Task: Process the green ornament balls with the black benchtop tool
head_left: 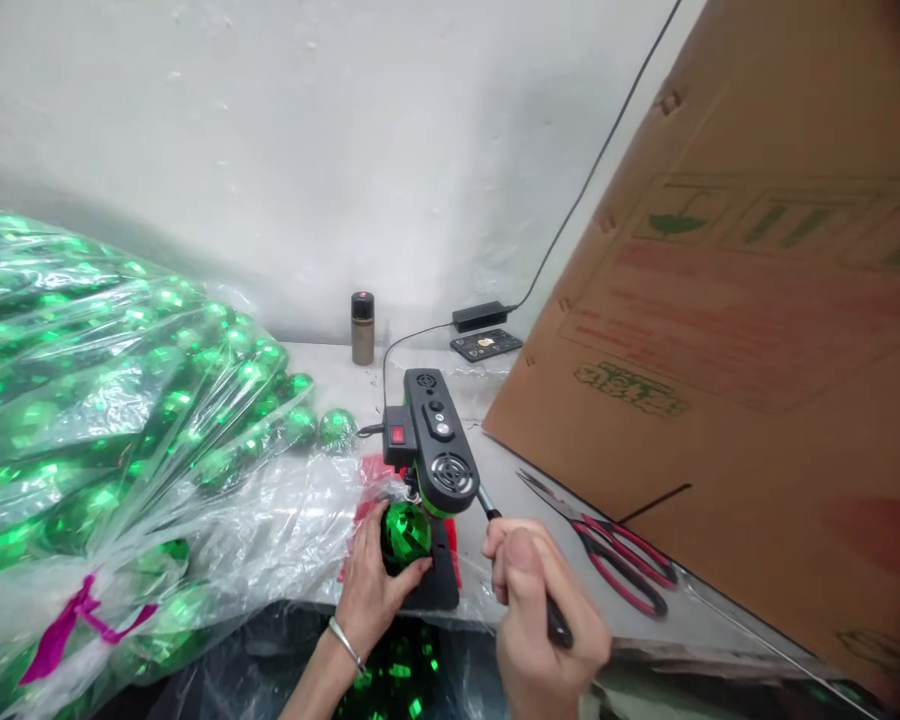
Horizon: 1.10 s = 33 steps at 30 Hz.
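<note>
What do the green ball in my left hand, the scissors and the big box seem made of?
Green ball: probably plastic, mirror-glossy, from its bright faceted glints.
Scissors: blades likely steel, with a grey sheen; smooth black-and-red handles suggest plastic.
Big box: matte brown, apparently cardboard, from its papery face and printed symbols.

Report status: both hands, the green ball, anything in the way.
Left hand holding green ball beside black machine. Right hand closed around handle. Scissors lying to the right, not between the hands.
</note>
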Motion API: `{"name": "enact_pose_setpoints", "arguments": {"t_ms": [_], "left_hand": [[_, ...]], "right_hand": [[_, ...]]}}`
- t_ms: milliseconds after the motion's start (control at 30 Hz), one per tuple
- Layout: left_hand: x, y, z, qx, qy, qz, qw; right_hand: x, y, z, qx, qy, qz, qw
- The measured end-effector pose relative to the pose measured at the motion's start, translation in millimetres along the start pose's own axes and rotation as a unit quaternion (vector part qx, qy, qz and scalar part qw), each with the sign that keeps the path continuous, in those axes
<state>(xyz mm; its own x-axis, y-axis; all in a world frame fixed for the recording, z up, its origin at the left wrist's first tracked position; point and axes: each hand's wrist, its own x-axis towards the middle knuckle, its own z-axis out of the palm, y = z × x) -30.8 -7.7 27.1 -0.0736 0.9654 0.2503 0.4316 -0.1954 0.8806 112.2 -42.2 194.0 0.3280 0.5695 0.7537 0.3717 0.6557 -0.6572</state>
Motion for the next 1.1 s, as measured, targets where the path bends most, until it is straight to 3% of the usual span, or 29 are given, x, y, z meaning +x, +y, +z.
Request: {"name": "enact_pose_setpoints", "arguments": {"t_ms": [267,533,800,1100], "left_hand": [[-7,-6,13.9,0.055,-0.005,0.096,0.994],[3,-4,16.8,-0.034,-0.061,0.062,0.996],[6,-2,23.8,-0.043,-0.032,0.081,0.995],[3,-4,26.2,-0.052,-0.031,0.06,0.996]], "right_hand": [[0,0,-1,-0.013,-0.01,-0.007,1.0],[1,-2,-1,-0.012,-0.009,-0.001,1.0],[-3,-2,0,-0.012,0.0,-0.004,1.0],[-19,8,5,-0.013,0.044,-0.027,0.999]]}}
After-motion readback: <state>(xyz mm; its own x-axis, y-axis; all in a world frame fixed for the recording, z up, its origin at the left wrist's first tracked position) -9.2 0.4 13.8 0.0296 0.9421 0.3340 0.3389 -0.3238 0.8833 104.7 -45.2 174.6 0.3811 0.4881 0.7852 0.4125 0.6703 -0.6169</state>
